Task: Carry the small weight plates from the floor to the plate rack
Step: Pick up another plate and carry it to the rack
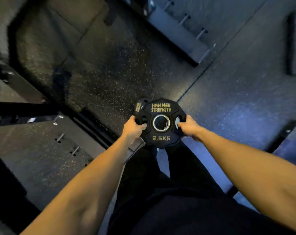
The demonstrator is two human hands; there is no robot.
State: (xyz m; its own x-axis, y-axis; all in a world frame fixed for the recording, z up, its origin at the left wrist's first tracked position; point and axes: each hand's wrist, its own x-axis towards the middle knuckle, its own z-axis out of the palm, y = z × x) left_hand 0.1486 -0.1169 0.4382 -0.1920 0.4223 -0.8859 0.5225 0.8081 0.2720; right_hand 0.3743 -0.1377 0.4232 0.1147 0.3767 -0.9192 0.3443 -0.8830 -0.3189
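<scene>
A small black weight plate [160,108] marked 2.5KG, with gold lettering and a steel centre ring, is held flat in front of my body above the floor. A second black plate [138,106] peeks out beneath it at its upper left edge. My left hand [133,128] grips the stack through the left handle slot. My right hand [188,127] grips the right edge, thumb in the right slot. Both forearms reach forward over my dark trousers.
Speckled black rubber flooring [109,73] lies below. A dark steel frame base with bolts [42,116] runs along the left. A metal rail with short pegs [186,26] crosses the upper right. Another dark frame edge [283,136] sits at right.
</scene>
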